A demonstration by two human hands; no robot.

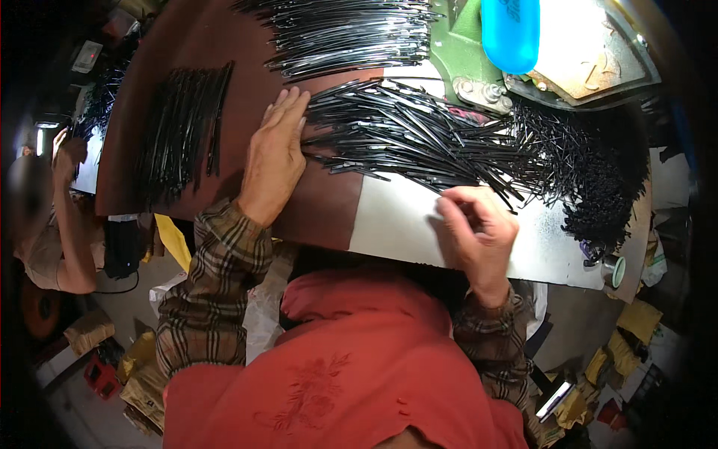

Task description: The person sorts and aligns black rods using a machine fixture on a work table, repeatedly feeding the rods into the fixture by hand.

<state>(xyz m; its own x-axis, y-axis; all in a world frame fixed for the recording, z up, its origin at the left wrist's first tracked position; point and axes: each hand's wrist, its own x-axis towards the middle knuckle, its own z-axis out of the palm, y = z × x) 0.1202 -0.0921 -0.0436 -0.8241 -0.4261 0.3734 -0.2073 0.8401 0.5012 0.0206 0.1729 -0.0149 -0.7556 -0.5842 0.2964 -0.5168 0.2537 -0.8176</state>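
A loose pile of thin, glossy black strips (404, 127) lies in front of me, across the brown and white parts of the table top. My left hand (275, 161) rests at the pile's left end, fingers stretched out, its fingertips beside the strip ends. At the pile's lower right edge is my right hand (482, 228), thumb and fingers drawn together in a pinch close to some strip ends. Whatever sits between those fingertips is too small to make out. Farther back is a neater bundle of strips (351, 34), with another bundle (187, 123) to the left.
A green machine (467, 56) with a blue rounded part (511, 34) and a brightly lit plate (580, 45) stands at the back right. Short black pieces (598, 179) heap up below it, near a small green-rimmed cup (615, 271). Another person (63, 224) sits at the far left.
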